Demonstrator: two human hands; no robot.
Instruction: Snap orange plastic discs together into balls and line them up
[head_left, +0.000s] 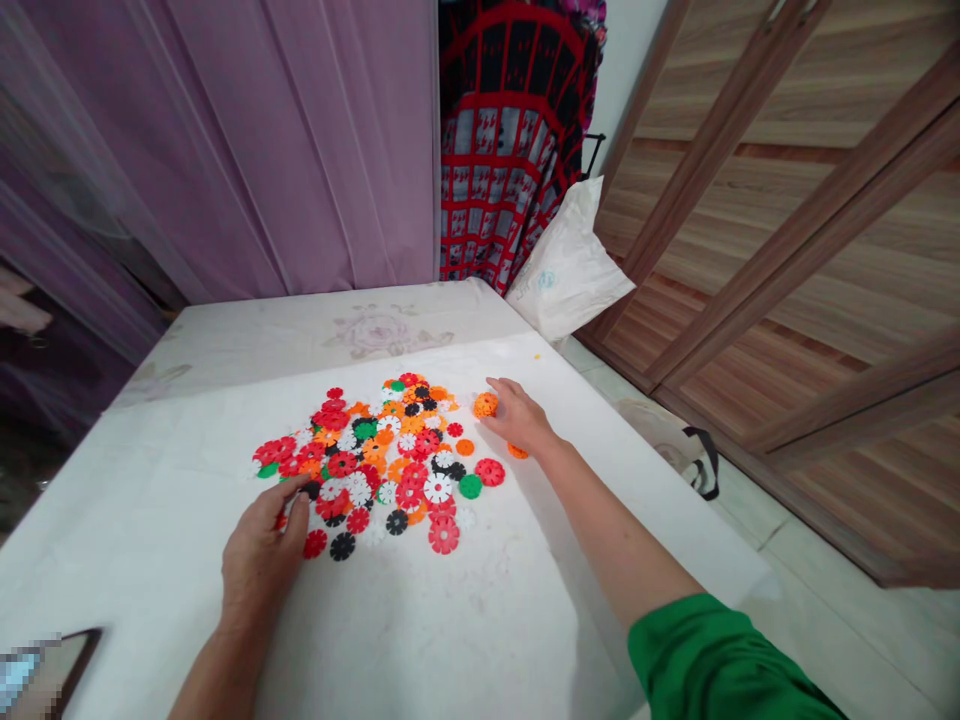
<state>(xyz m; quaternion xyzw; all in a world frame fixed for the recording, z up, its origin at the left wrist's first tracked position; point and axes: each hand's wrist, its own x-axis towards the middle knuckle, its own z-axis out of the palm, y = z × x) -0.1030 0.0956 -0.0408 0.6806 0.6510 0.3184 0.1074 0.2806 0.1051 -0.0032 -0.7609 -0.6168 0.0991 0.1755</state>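
A heap of notched plastic discs [409, 470] in red, orange, white, black and green is spread over the white table [420, 640]. My right hand [519, 415] is at the heap's right side, fingers and thumb curled around orange notched discs [485, 404]; how many it holds I cannot tell. Just below that wrist lies another orange disc [517, 451]. At the heap's front left edge, my left hand [262, 545] has its thumb and forefinger at either side of a black notched disc [310, 490]. Its other fingers are partly hidden.
A dark-edged device [75, 665] lies at the table's near left corner. Beyond the table hang a purple curtain [315, 150] and a red-and-black patterned cloth [499, 150]. A white bag [566, 270] is at the far right corner. Wooden cabinet doors [795, 240] stand to the right.
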